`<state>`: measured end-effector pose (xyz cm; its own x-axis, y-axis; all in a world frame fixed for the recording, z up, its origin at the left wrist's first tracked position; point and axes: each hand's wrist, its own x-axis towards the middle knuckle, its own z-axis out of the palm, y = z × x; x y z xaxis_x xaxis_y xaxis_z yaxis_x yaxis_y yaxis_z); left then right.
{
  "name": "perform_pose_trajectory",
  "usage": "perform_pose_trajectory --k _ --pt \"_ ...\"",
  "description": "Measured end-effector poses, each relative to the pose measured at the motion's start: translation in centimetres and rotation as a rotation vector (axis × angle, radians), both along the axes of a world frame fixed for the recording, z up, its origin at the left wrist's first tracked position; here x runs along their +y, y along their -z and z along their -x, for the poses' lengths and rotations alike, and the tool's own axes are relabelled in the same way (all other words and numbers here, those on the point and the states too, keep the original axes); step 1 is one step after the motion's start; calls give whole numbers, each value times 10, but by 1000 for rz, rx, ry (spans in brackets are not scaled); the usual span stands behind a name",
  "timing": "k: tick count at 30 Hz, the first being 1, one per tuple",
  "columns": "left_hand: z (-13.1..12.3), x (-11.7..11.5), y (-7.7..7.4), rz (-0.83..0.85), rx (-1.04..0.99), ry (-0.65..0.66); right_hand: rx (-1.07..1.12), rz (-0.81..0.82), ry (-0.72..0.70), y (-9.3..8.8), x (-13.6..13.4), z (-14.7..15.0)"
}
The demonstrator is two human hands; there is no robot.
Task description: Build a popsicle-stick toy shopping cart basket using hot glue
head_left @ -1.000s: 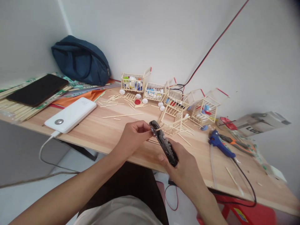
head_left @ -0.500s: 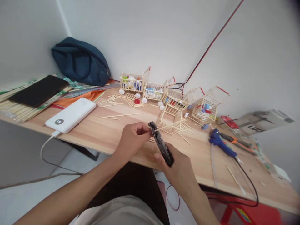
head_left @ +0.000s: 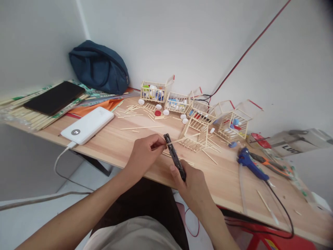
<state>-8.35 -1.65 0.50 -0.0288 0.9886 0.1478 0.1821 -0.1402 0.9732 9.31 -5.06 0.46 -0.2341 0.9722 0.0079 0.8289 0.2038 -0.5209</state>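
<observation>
My left hand point(head_left: 148, 151) pinches one end of a thin wooden stick point(head_left: 177, 140) between thumb and fingertips. The stick runs to the right across the upper end of a slim black plier-like hand tool point(head_left: 173, 152). Wrapped round the tool's lower end is my right hand point(head_left: 194, 182), its thumb lying along the side. Whether the jaws are closed on the stick I cannot tell. Just beyond the hands lies an open wooden stick frame point(head_left: 194, 137), with loose sticks point(head_left: 210, 158) beside it.
Small stick-built carts point(head_left: 153, 92) filled with colourful bits line the wall. A white power bank point(head_left: 88, 126), a phone point(head_left: 54, 97) on bundled sticks and a blue bag point(head_left: 100, 69) are on the left. A blue glue gun point(head_left: 252, 165) and orange-handled pliers point(head_left: 272, 165) lie right.
The view has shifted, so the table things appear further right. The black tool is turned slightly, showing a narrower side, and the stick now shows more clearly across its end. Both hands keep their grips.
</observation>
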Motion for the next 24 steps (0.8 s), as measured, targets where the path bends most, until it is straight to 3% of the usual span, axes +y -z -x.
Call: perform_pose_trajectory --k 6,11,16,24 --pt "27 2 -2 -39 86 -144 -136 4 -66 -8 16 32" --pt "49 15 7 -34 159 -218 -177 5 -162 -8 45 52" --pt "52 27 18 -25 156 -175 -212 25 -196 -4 60 54" --pt "48 31 28 11 146 -143 -276 64 -164 -6 62 52"
